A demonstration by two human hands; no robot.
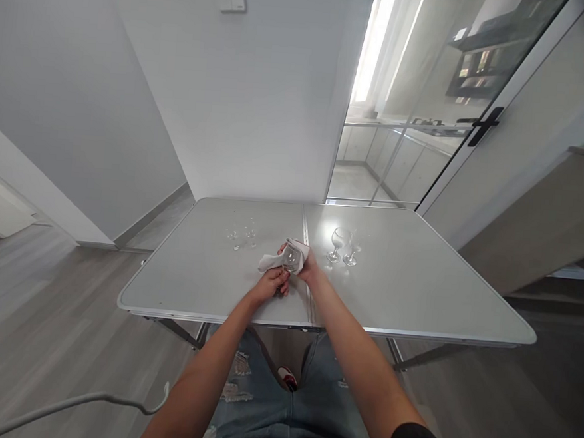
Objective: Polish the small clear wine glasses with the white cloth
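Note:
Over the middle of the grey folding table, both my hands meet around a small clear wine glass. My left hand grips the glass from below, near its stem. My right hand presses a white cloth against the bowl of the glass; the cloth wraps around it and sticks out to the left. Two clear stemmed glasses stand upright just right of my hands. Two smaller clear glasses stand to the left, farther back.
The table has a seam down its middle and rounded metal edges. A white wall stands behind it, and a glass sliding door opens to a kitchen at the back right. A white cable lies on the wood floor at left.

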